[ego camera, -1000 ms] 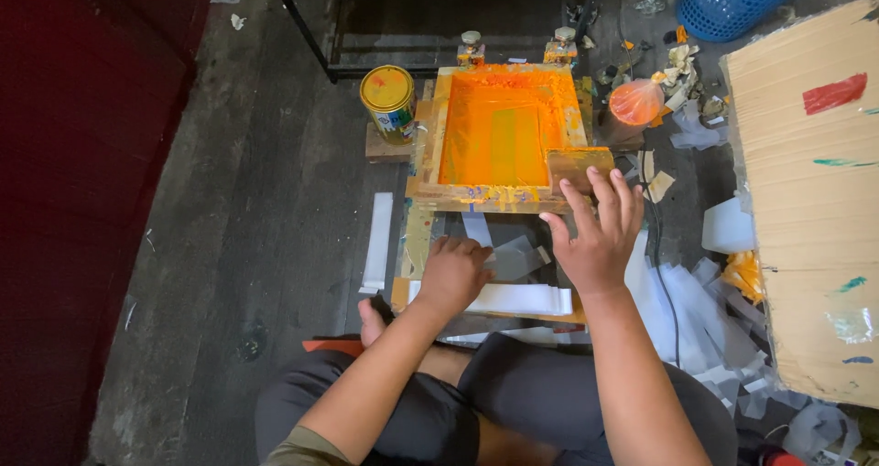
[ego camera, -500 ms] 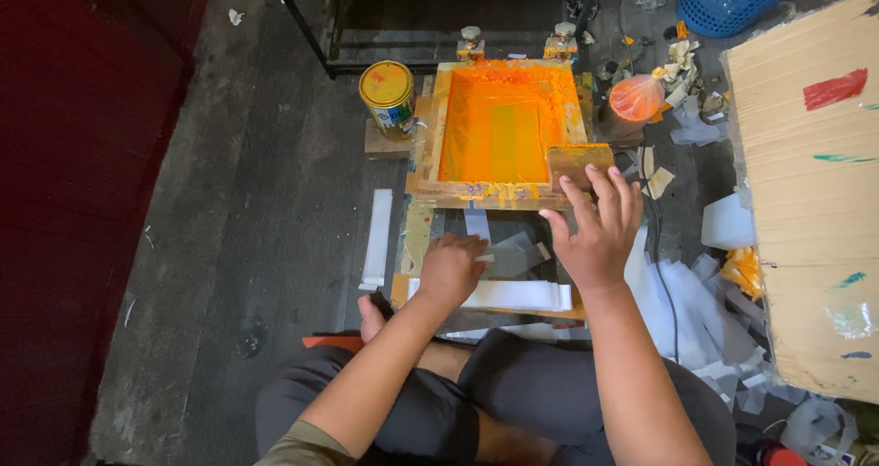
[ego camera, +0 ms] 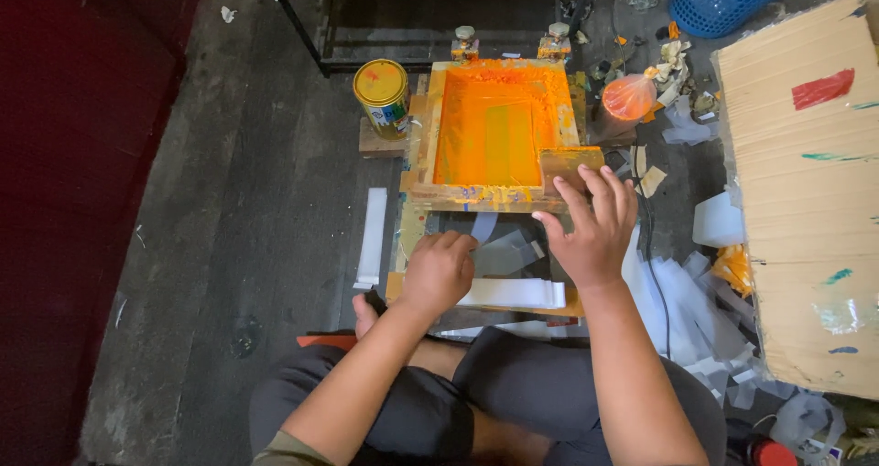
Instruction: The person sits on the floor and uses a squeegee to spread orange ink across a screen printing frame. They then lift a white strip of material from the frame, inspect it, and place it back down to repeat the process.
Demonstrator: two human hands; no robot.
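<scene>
Two hands [ego camera: 439, 269] [ego camera: 593, 231] under orange screen frame [ego camera: 499, 127]

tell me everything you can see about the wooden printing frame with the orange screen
The wooden-framed printing screen is rectangular, its mesh and rails smeared with orange ink. Two metal clamps hold its far edge; the near edge looks raised. A wooden squeegee block sits at its near right corner, under the right hand.

right hand [ego camera: 593, 233] on squeegee [ego camera: 569, 166] | left hand [ego camera: 439, 272] near white strips [ego camera: 513, 293] | orange screen frame [ego camera: 492, 194]
</scene>
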